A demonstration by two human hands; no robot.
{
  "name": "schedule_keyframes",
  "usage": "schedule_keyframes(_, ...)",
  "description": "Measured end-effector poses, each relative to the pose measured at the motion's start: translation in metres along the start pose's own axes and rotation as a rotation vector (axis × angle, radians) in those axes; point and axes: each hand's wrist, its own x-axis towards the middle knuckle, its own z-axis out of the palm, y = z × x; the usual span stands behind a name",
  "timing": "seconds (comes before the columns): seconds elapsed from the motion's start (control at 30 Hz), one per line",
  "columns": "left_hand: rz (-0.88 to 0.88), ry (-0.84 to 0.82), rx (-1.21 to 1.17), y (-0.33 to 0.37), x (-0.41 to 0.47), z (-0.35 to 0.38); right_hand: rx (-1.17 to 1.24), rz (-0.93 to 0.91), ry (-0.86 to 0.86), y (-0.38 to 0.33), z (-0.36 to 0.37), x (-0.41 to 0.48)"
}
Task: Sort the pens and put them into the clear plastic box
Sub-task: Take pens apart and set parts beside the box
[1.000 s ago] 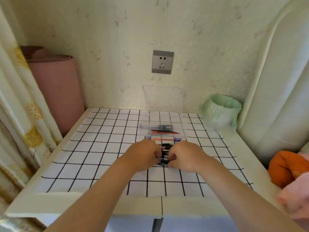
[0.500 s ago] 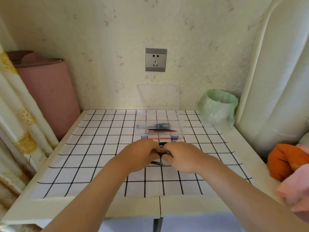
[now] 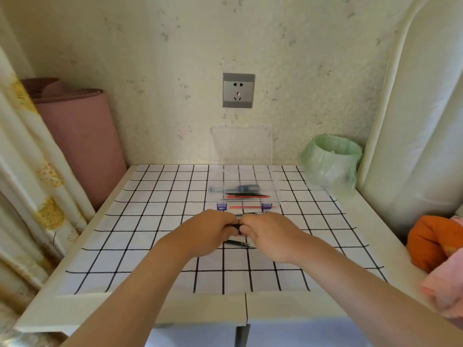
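The white table (image 3: 363, 221), spread with a black-gridded cloth (image 3: 150, 221), fills most of the view. A pink rolled mat (image 3: 82, 136) stands off its far left corner and a green-lined bin (image 3: 330, 161) sits at its far right. The clear plastic box (image 3: 276, 194) sits open at the middle back of the cloth, and what looks like its lid (image 3: 241, 146) is propped against the wall behind. Inside lie a blue item (image 3: 248, 188) and a few red and black pens (image 3: 246, 195), with one red pen (image 3: 246, 207) at the front wall between two purple clasps. Just in front of the box, the left hand (image 3: 208, 231) and right hand (image 3: 270, 234) meet knuckle to knuckle, the fingers of both curled in around a small bundle of dark pens (image 3: 236, 226). Only a sliver of the bundle shows between them, so I cannot tell how many they hold. Two thin loose pens (image 3: 238, 244) lie on the cloth just beneath the hands. The likeliest trouble is a slim, smooth pen sliding out of the shared grip as one hand lets go, then rolling across the cloth. The bundle could also clip the box's front wall or clasps on the way over and shove the light box back. Dropped in carelessly, the dark pens would muddle the rows already laid, and the two loose pens could be overlooked.
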Motion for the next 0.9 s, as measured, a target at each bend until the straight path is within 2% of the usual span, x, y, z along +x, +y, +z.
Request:
schedule_keyframes(0.13,-0.025,-0.009,0.032,-0.001,-0.001,-0.001,0.021,-0.004,-0.003,0.001,0.002,0.001)
schedule_keyframes(0.3,-0.133,-0.062,0.071,-0.004,-0.002,-0.001,0.029,0.079,-0.067,0.017,0.000,0.000)
schedule_keyframes(0.9,-0.111,-0.088,0.154,0.003,0.004,0.007,0.010,0.177,-0.028,0.048,-0.002,-0.008)
